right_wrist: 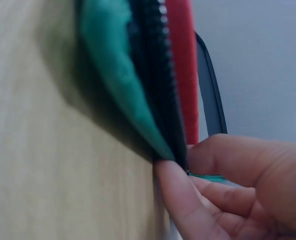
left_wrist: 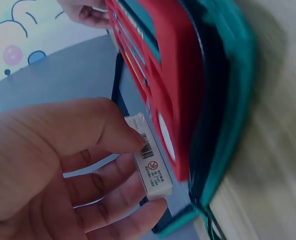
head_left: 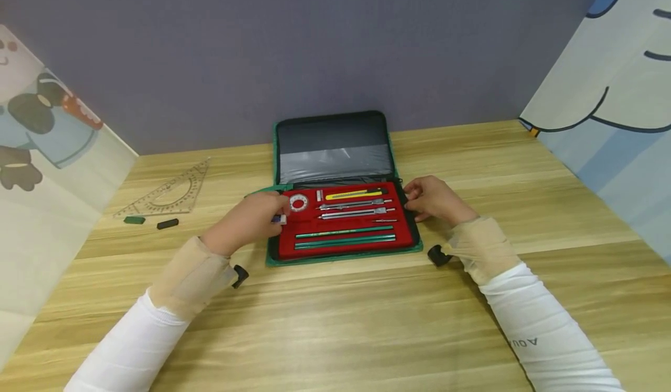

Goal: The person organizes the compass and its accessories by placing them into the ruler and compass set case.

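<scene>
While the right hand [head_left: 432, 200] curls its fingers [right_wrist: 180, 192] on the open case's [head_left: 343, 220] right edge, the left hand [head_left: 251, 220] pinches a small white eraser [left_wrist: 150, 160] over the red tray's [head_left: 341, 232] left end, seemingly not yet seated, the other tools lying slotted.

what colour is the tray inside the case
Red tray, in a green-edged case; clearest in the head view.

Print on the eraser [left_wrist: 152, 165] unreadably small; case [right_wrist: 123, 90] and table [left_wrist: 268, 165] blurred, cropped.
</scene>
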`<state>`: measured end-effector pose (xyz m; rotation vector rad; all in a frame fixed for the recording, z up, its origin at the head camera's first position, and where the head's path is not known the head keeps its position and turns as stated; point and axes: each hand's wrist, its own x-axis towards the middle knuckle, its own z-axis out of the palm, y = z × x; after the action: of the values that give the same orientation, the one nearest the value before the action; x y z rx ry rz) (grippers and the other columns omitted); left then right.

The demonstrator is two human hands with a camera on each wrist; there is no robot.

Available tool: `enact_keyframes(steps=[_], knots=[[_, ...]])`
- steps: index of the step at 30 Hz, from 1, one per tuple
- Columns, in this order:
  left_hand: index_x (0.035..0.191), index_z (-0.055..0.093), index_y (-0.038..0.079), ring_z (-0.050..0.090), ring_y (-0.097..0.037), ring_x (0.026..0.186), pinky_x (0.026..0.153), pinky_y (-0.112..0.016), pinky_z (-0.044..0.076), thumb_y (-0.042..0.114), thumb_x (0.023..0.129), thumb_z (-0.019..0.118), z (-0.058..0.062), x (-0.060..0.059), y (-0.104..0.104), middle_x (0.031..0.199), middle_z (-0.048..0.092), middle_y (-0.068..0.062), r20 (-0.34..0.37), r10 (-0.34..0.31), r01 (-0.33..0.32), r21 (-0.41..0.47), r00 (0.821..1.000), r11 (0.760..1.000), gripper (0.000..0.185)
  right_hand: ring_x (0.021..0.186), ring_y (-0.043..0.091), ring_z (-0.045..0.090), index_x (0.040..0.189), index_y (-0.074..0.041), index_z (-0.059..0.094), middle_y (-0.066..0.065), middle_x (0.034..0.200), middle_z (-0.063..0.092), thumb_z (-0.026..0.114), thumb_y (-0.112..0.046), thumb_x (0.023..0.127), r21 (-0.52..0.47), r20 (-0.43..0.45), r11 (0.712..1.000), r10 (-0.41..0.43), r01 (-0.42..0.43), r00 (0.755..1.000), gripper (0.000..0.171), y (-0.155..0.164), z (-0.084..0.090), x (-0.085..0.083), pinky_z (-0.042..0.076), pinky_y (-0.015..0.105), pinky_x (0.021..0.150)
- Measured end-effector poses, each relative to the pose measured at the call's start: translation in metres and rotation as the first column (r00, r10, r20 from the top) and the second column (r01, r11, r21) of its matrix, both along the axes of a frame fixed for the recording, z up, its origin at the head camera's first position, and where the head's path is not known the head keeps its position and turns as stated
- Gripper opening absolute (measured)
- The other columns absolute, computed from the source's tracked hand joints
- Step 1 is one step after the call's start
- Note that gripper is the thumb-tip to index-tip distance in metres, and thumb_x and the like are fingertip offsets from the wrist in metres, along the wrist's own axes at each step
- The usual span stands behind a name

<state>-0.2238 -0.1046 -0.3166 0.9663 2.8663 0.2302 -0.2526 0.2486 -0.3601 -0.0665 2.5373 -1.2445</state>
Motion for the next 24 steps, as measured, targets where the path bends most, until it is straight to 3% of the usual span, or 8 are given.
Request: enact_keyframes(steps=[4,10,24], knots=[[0.099,0.065,0.001,0.055,-0.019,0.079,0.072,-0.034,0.050,0.000,0.079,0.067,-0.002,0.001,0.012,0.096,0.064,-0.009,0.026,-0.021,0.021,0.007,0.999,1.000,0.020,0.067,0.014,0.058,0.125,0.014,0.046,0.017,0.096,0.050,0.059,0.004,0.086,-0.009,-0.001,1.000,0.005,-0.005,1.000,0.042,0.000,0.000,0.000,0.057,0.031,0.060],[0.094,0.066,0.002,0.058,-0.020,0.082,0.075,-0.034,0.051,0.001,0.077,0.069,-0.009,0.000,0.025,0.093,0.065,-0.007,0.003,-0.079,0.079,0.021,0.997,0.997,0.017,0.067,0.015,0.059,0.124,0.013,0.046,0.016,0.095,0.050,0.059,0.003,0.086,-0.002,0.000,1.000,0.007,-0.007,1.000,0.042,0.001,-0.001,0.000,0.057,0.031,0.060],[0.103,0.066,0.001,0.059,-0.020,0.086,0.077,-0.033,0.052,-0.002,0.078,0.065,-0.016,0.000,0.034,0.100,0.064,-0.009,0.033,-0.064,0.064,0.027,0.997,0.998,0.025,0.065,0.014,0.058,0.123,0.013,0.047,0.017,0.095,0.051,0.059,0.005,0.085,0.001,-0.006,1.000,0.002,-0.002,1.000,0.041,0.002,-0.001,-0.001,0.057,0.030,0.060]])
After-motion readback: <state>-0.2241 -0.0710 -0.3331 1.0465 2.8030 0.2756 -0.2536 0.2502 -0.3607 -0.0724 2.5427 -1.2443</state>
